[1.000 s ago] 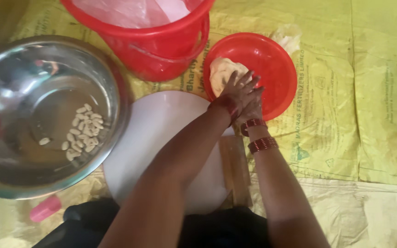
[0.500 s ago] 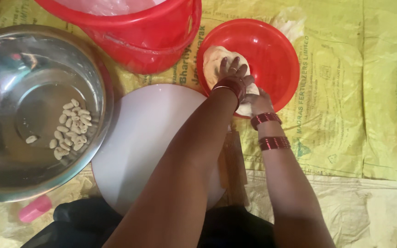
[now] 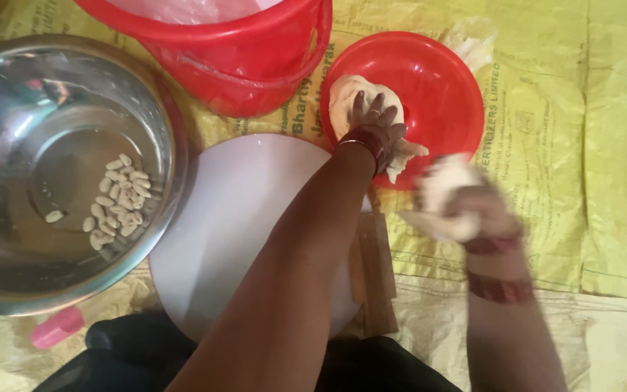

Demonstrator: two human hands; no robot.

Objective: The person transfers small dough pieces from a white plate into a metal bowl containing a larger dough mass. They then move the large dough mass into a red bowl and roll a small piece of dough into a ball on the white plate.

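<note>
So the whole setup sits on the floor, on a yellow printed sheet that looks like opened-up plastic sacking, creased and a bit shiny, with seams running across it. No real view of the room beyond that; the sheet fills the picture edge to edge

Left hand is flat on the dough in the red bowl, fingers spread and pressing down, not closed around anything. The dough sits at the left side of the bowl, partly under the palm, and the bowl is near the sheet's top edge, right of middle

Right hand is blurred, just off the bowl's lower rim, and it's wrapped around a pale lump of the same dough, fingers curled on it. Red bangles show on both wrists

Just left of the bowl stands a red bucket with a plastic liner inside, touching or nearly touching the bowl's rim, can't tell which. Below those is a round white board under the left forearm, with a wooden block at its right edge. A big steel basin takes up the left edge, with a small heap of pale peanuts in the bottom. A pink cap-like thing lies by the basin's lower rim, near the bottom left corner
</note>
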